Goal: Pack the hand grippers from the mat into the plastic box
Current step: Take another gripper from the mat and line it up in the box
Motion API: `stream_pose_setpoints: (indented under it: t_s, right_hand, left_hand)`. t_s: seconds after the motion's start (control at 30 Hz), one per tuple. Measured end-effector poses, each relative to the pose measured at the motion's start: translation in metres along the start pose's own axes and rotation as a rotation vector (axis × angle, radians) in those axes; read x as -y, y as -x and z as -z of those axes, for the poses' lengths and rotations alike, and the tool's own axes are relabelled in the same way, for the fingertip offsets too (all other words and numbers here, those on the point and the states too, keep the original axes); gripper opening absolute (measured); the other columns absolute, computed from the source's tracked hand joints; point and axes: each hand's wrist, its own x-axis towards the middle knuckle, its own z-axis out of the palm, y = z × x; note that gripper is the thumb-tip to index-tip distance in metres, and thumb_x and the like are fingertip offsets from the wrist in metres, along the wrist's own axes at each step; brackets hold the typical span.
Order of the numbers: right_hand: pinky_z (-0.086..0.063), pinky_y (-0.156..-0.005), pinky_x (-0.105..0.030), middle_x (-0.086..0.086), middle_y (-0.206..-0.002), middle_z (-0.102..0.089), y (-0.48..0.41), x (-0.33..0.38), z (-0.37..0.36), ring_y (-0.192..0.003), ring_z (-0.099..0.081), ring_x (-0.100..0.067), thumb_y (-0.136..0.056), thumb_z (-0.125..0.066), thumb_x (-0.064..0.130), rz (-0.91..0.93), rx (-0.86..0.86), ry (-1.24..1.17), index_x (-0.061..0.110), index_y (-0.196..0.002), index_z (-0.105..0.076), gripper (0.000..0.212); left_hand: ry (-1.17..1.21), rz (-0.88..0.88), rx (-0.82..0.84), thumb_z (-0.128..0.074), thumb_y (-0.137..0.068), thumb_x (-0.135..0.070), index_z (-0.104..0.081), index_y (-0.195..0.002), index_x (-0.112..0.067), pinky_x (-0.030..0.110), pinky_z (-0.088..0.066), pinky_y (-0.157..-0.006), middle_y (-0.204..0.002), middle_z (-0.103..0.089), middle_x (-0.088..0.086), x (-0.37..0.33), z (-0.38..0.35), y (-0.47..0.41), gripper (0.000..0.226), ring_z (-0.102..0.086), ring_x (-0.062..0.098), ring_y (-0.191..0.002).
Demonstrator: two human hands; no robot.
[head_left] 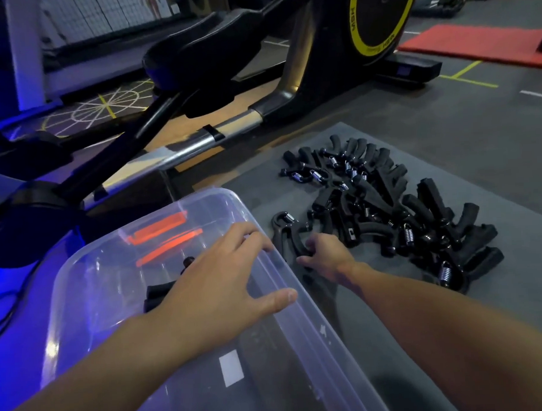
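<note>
Bare left hand [217, 282], right hand [326, 254] and forearms [455, 321]

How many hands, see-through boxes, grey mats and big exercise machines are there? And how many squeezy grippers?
Bare hands: 2, the left hand and the right hand
Clear plastic box: 1
Grey floor mat: 1
Black exercise machine with a yellow-ringed wheel: 1
Total: 5
Black spring hand grippers: tangled pile, too overlapped to count; the right hand grips one black hand gripper.
</note>
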Motion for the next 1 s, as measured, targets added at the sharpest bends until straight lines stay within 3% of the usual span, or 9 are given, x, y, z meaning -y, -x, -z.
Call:
stream_pose_setpoints:
  t_s: [0.17,0.33,0.43,0.53,0.63,0.77,1.0]
  right_hand:
    - [-0.035,-0.049,-0.025,0.000,-0.058,-0.059,-0.004,0.002,-0.005,-0.060,-0.057,-0.019,-0.072,-0.075,0.025,-0.012,-0.030,0.014,0.008,-0.065,-0.061,0.023]
    - [-0.052,-0.065,-0.032,-0.007,-0.074,-0.068,-0.004,0.009,-0.004,-0.073,-0.063,-0.025,-0.072,-0.074,0.024,-0.027,-0.081,-0.005,0.007,-0.078,-0.067,0.019]
    - [-0.052,-0.068,-0.035,-0.006,-0.078,-0.066,0.000,0.016,0.002,-0.076,-0.062,-0.026,-0.074,-0.072,0.022,-0.033,-0.138,-0.071,0.008,-0.078,-0.063,0.017]
    - [-0.045,-0.063,-0.029,-0.002,-0.076,-0.063,0.002,0.027,0.011,-0.072,-0.059,-0.022,-0.074,-0.072,0.020,-0.016,-0.229,-0.125,0.012,-0.074,-0.059,0.015]
    - [-0.038,-0.063,-0.025,-0.004,-0.077,-0.062,0.006,0.038,0.022,-0.072,-0.057,-0.020,-0.075,-0.074,0.017,0.015,-0.302,-0.164,0.012,-0.078,-0.061,0.014]
    - [-0.048,-0.065,-0.031,-0.007,-0.079,-0.063,0.015,0.047,0.041,-0.073,-0.061,-0.023,-0.078,-0.075,0.019,0.029,-0.319,-0.125,0.006,-0.090,-0.066,0.019]
    - [-0.041,-0.052,-0.024,-0.003,-0.078,-0.058,0.051,0.073,0.101,-0.060,-0.051,-0.015,-0.082,-0.074,0.015,0.212,-0.382,-0.135,0.011,-0.091,-0.062,0.016]
  left_hand:
    - [0.013,-0.010,-0.011,-0.040,-0.066,-0.085,-0.040,-0.117,-0.048,0.034,-0.047,-0.092,-0.128,-0.024,-0.036,0.004,0.000,0.001,0.063,-0.046,-0.003,-0.109]
    - [-0.010,-0.013,0.017,-0.041,-0.069,-0.084,-0.035,-0.122,-0.050,0.034,-0.048,-0.092,-0.133,-0.020,-0.036,0.006,0.002,0.004,0.064,-0.048,-0.001,-0.110]
    - [-0.022,-0.002,0.047,-0.049,-0.071,-0.079,-0.033,-0.127,-0.050,0.032,-0.047,-0.093,-0.136,-0.015,-0.038,0.005,0.002,0.006,0.065,-0.048,-0.001,-0.111]
    - [-0.030,0.005,0.053,-0.052,-0.073,-0.077,-0.032,-0.132,-0.049,0.033,-0.048,-0.092,-0.138,-0.013,-0.037,0.003,0.004,0.007,0.068,-0.048,0.000,-0.114]
    - [-0.004,-0.007,0.022,-0.047,-0.070,-0.081,-0.032,-0.133,-0.048,0.036,-0.048,-0.093,-0.135,-0.018,-0.037,0.007,0.009,0.009,0.073,-0.046,-0.001,-0.116]
    - [0.055,0.026,-0.063,-0.060,-0.076,-0.070,-0.037,-0.131,-0.045,0.030,-0.045,-0.092,-0.127,-0.031,-0.033,0.013,0.024,0.014,0.064,-0.046,-0.001,-0.116]
    - [0.075,0.064,-0.164,-0.059,-0.079,-0.065,-0.040,-0.127,-0.046,0.026,-0.046,-0.089,-0.125,-0.044,-0.027,0.021,0.047,0.028,0.056,-0.052,0.001,-0.112]
